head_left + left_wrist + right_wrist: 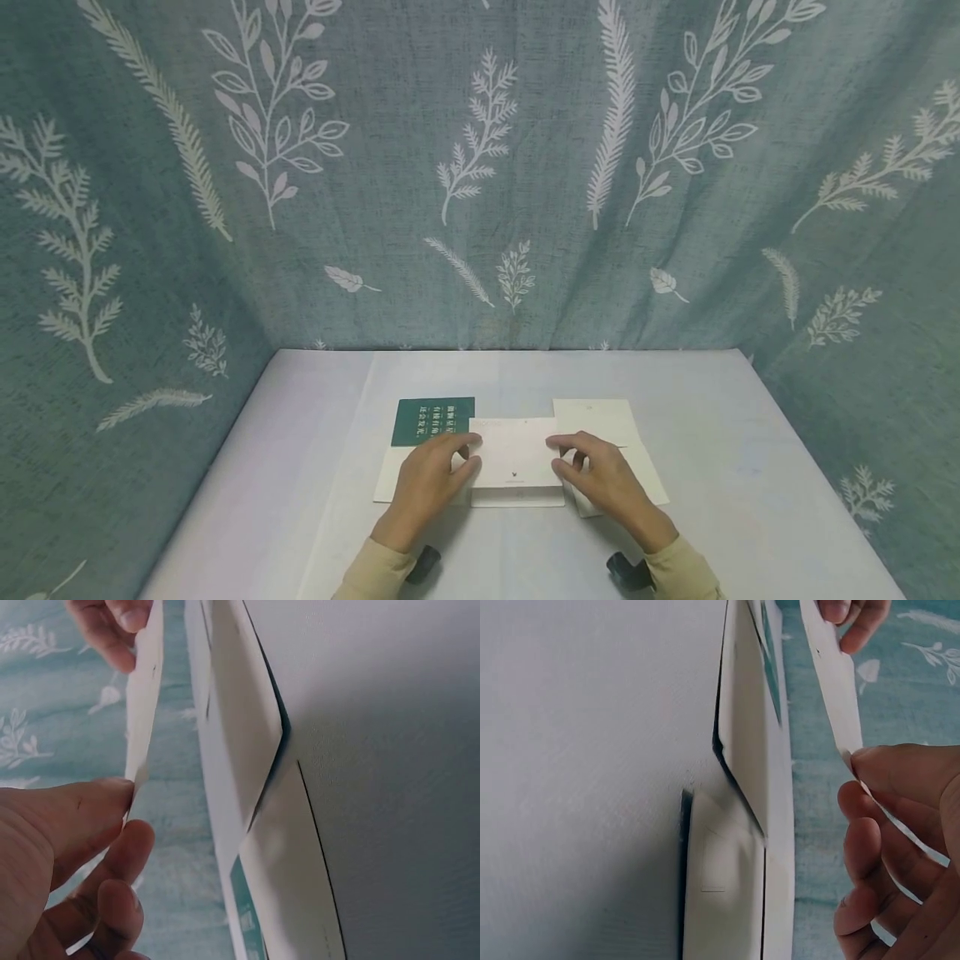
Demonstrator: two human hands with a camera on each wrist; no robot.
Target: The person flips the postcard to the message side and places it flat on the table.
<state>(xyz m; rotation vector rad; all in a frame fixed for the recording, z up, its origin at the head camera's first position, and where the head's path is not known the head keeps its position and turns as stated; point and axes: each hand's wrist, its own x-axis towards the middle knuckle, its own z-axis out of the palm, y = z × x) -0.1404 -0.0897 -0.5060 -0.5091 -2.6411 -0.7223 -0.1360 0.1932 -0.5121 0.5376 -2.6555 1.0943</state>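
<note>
A whitish card point(514, 450) with a tiny dark print low on its face is held up off the table between both hands. My left hand point(431, 475) pinches its left edge between thumb and fingers, and my right hand point(603, 479) does the same at the right edge. In the left wrist view the card point(142, 697) appears nearly edge-on, apart from the cards below. Beneath it lies another pale card point(517, 497), mostly hidden. A dark green card with white characters point(420, 421) lies at the upper left, beside a cream card point(388, 475) partly under my left hand.
More cream cards overlap on the right: one point(592, 410) farther back, another point(645, 475) nearer my right hand. They all lie on a white-covered table point(750, 467). A teal leaf-patterned curtain point(390, 208) hangs behind and at both sides.
</note>
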